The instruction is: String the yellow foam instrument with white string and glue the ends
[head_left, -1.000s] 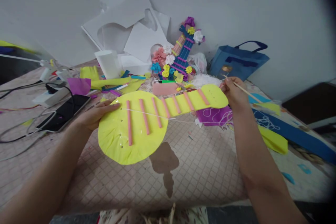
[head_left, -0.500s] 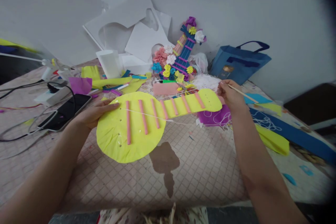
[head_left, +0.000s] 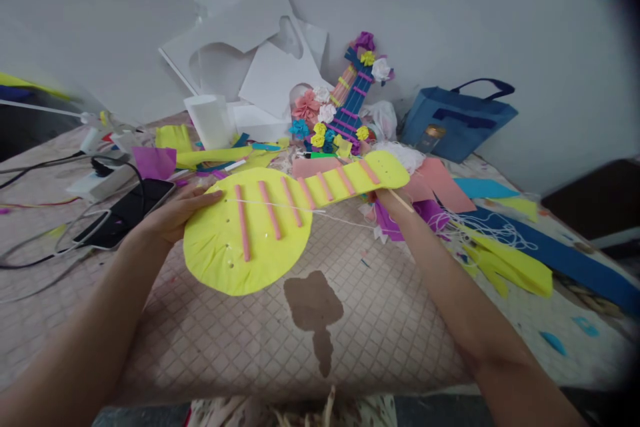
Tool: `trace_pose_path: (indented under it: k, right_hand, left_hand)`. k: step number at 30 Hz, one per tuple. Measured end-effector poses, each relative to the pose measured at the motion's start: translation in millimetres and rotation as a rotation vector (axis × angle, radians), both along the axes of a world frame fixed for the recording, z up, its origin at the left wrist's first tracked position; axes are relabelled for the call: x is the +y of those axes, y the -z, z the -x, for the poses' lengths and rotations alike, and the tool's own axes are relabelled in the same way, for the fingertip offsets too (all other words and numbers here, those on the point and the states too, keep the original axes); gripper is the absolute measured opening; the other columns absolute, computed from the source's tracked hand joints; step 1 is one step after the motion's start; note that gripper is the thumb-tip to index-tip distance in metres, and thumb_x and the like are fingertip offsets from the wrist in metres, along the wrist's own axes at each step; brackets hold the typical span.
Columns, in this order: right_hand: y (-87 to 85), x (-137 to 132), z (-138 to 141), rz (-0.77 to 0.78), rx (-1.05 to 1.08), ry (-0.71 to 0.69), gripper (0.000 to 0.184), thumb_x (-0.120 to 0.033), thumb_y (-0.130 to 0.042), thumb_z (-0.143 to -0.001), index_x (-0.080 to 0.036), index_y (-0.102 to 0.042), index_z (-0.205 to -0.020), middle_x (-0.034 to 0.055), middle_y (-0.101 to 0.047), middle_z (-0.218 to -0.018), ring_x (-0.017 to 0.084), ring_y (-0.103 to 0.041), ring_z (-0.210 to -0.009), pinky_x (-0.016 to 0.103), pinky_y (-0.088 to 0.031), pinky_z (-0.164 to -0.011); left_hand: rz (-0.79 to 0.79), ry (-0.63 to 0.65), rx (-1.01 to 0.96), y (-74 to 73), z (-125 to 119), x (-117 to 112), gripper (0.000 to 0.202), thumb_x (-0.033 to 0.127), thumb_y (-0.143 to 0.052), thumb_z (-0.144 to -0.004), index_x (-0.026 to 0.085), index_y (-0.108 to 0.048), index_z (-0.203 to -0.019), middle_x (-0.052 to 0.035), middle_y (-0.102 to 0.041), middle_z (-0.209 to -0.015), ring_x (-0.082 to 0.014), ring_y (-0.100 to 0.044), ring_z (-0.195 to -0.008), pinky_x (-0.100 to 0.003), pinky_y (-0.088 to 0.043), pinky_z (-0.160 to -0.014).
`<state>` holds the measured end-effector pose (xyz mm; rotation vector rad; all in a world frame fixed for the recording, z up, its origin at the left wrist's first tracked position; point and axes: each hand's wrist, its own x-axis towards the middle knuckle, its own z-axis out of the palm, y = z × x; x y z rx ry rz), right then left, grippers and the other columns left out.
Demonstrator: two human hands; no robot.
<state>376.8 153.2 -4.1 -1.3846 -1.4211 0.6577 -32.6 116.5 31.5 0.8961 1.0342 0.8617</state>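
Note:
My left hand [head_left: 187, 210] grips the rounded body of a yellow paper-covered toy guitar [head_left: 210, 247] at its upper left edge, thumb on top. Pink strips [head_left: 271, 210] cross its body and neck, and small holes dot both ends. A white string [head_left: 295, 207] runs from a hole in the body along the front, then hangs loose towards the right. Under the guitar's head is my right hand [head_left: 387, 201], its fingers mostly hidden by the neck. A thin wooden stick [head_left: 401, 201] pokes out of that hand, back over the wrist.
A finished blue toy guitar with paper flowers [head_left: 353, 103] leans on the wall beside white board offcuts [head_left: 270, 73]. A blue bag [head_left: 457, 120] stands right. A phone [head_left: 125, 213], cables and a power strip [head_left: 100, 183] lie left. Tangled string [head_left: 490, 230] and coloured paper spread right.
My right hand has moved left and down, from beside the guitar's head to beneath it, with the stick. The guitar has tilted slightly, its head now further left and higher.

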Motion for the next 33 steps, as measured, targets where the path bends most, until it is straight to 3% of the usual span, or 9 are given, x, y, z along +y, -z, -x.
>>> trace_pose_path:
  k: [2, 6, 10, 15, 20, 24, 28, 33]
  right_hand:
    - [-2.1, -4.7, 5.9, 0.036, -0.002, -0.053, 0.042, -0.044, -0.059, -0.08, -0.017, -0.051, -0.048, -0.0013, -0.049, -0.043, 0.008, -0.039, -0.038, 0.024, -0.033, -0.041]
    - [-12.6, -17.1, 27.8, 0.162, 0.063, -0.362, 0.028, -0.045, -0.062, -0.076, -0.017, -0.065, -0.077, 0.004, -0.068, -0.078, 0.006, -0.039, -0.04, 0.023, -0.029, -0.038]
    - [-17.7, -32.0, 57.0, 0.218, 0.189, -0.535, 0.031, -0.045, -0.062, -0.077, -0.017, -0.066, -0.089, 0.007, -0.068, -0.097, 0.003, -0.04, -0.043, 0.022, -0.029, -0.04]
    - [-7.3, -39.9, 83.9, 0.268, 0.336, -0.481, 0.028, -0.043, -0.069, -0.071, -0.017, -0.063, -0.078, 0.0019, -0.067, -0.081, 0.002, -0.034, -0.04, 0.021, -0.021, -0.036]
    - [-4.2, -40.3, 91.2, 0.273, 0.418, -0.441, 0.022, -0.037, -0.07, -0.071, -0.017, -0.063, -0.074, 0.0, -0.064, -0.072, 0.002, -0.032, -0.04, 0.021, -0.019, -0.037]
    - [-8.4, -39.1, 86.2, 0.263, 0.424, -0.417, 0.022, -0.038, -0.069, -0.071, -0.017, -0.062, -0.071, 0.0009, -0.065, -0.072, 0.002, -0.035, -0.041, 0.02, -0.023, -0.037]
    - [-5.5, -38.5, 85.7, 0.324, 0.404, -0.454, 0.033, -0.049, -0.066, -0.072, -0.016, -0.066, -0.078, 0.0027, -0.065, -0.077, 0.002, -0.034, -0.04, 0.021, -0.021, -0.035]
    - [2.1, -40.1, 94.4, 0.316, 0.345, -0.505, 0.032, -0.049, -0.071, -0.069, -0.019, -0.062, -0.074, -0.0028, -0.053, -0.06, 0.004, -0.035, -0.041, 0.022, -0.02, -0.037]
  left_hand:
    - [-0.026, 0.004, 0.005, 2.0, 2.1, 1.6, 0.043, 0.019, -0.065, -0.079, 0.013, -0.054, -0.121, -0.0095, -0.074, -0.089, -0.0219, -0.071, -0.07, -0.03, -0.06, -0.066]
    - [-0.049, 0.027, -0.006, 3.7, 3.1, 3.1, 0.047, 0.021, -0.064, -0.081, 0.014, -0.051, -0.125, -0.0087, -0.074, -0.089, -0.0225, -0.071, -0.071, -0.032, -0.06, -0.069]
    - [-0.062, -0.009, 0.023, 3.8, 0.6, 3.8, 0.046, 0.021, -0.064, -0.08, 0.013, -0.051, -0.124, -0.0076, -0.074, -0.087, -0.0213, -0.071, -0.07, -0.029, -0.06, -0.069]
    - [-0.048, -0.031, 0.059, 3.9, -2.5, 4.9, 0.043, 0.023, -0.067, -0.078, 0.012, -0.055, -0.118, -0.0091, -0.074, -0.084, -0.0223, -0.071, -0.069, -0.028, -0.06, -0.066]
    - [-0.009, -0.046, 0.047, 2.5, -5.9, 4.2, 0.041, 0.02, -0.067, -0.077, 0.01, -0.056, -0.115, -0.0095, -0.074, -0.082, -0.0209, -0.07, -0.064, -0.027, -0.06, -0.062]
    - [0.006, -0.075, 0.042, 2.9, -6.0, 4.3, 0.037, 0.019, -0.066, -0.078, 0.011, -0.058, -0.113, -0.0073, -0.074, -0.08, -0.0202, -0.07, -0.062, -0.026, -0.059, -0.06]
    - [0.011, -0.045, 0.04, 5.6, -4.7, 5.2, 0.043, 0.022, -0.07, -0.075, 0.012, -0.058, -0.116, -0.0081, -0.074, -0.082, -0.0219, -0.07, -0.064, -0.027, -0.06, -0.06]
    - [0.015, -0.038, 0.019, 8.4, -4.4, 7.0, 0.046, 0.021, -0.069, -0.076, 0.011, -0.056, -0.119, -0.009, -0.074, -0.084, -0.0221, -0.07, -0.064, -0.028, -0.06, -0.061]
